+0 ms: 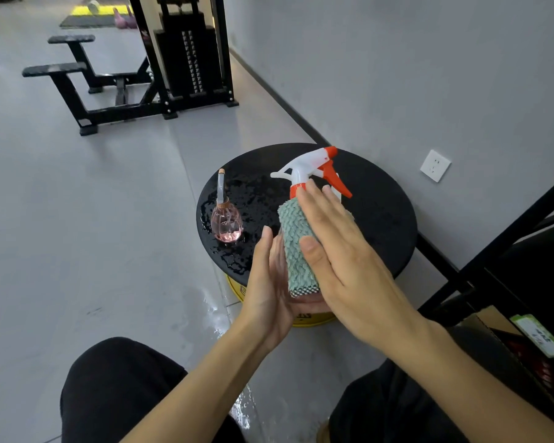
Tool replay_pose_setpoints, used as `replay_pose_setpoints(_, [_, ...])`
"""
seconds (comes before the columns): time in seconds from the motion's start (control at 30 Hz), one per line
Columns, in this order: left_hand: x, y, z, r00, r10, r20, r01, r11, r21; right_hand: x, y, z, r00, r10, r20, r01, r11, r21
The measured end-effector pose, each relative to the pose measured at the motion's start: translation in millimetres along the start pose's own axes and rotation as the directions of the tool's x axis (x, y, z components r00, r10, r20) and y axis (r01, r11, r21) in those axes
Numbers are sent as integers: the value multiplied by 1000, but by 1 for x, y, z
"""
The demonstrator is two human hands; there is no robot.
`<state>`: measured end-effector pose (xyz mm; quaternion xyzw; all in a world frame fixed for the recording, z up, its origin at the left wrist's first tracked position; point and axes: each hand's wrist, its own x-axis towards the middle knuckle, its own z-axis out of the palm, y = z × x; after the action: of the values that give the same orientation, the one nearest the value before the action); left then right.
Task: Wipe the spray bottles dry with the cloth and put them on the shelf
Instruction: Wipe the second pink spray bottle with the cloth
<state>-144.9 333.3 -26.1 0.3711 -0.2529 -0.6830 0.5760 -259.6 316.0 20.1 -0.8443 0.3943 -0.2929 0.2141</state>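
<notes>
A spray bottle with a white and orange trigger head (314, 167) is held tilted above the round black table (381, 215). A green knitted cloth (296, 241) is wrapped over its body. My left hand (269, 282) cups the bottle's base from the left, with its fingers curled underneath. With straight fingers and thumb, my right hand (343, 251) lies flat on the cloth and presses it against the bottle. A small pink spray bottle (226, 223) stands upright on the wet left part of the table.
A black metal shelf (509, 251) stands at the right, with a cardboard box (493, 330) on a lower level. Water lies on the floor (218, 318) beside the table's yellow base. A black gym machine (186, 59) stands further back. My knees fill the bottom.
</notes>
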Motion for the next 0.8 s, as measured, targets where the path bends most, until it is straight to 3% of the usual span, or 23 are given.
replay_pose_setpoints(0.2, [3,6,-4,997,34,-72,-40,996,-82,-26,-8,14,999,-41,0,41,995,-93])
replay_pose_setpoints(0.33, [4,-1,-3,1000,23,-19,-24,996,-86,-25,-11,19,999,9,-43,-12,996,-83])
replay_pose_setpoints(0.47, [0,-8,-1,1000,5,13,-5,1000,0,0,-4,10,991,79,-104,-81,997,-10])
replay_pose_setpoints(0.7, [4,0,-4,996,90,-13,-90,996,-21,-21,-7,18,995,35,-88,-50,983,-177])
replay_pose_setpoints(0.8, [7,-2,-6,991,112,-66,-112,994,12,-27,-9,21,996,37,-82,-50,986,-157])
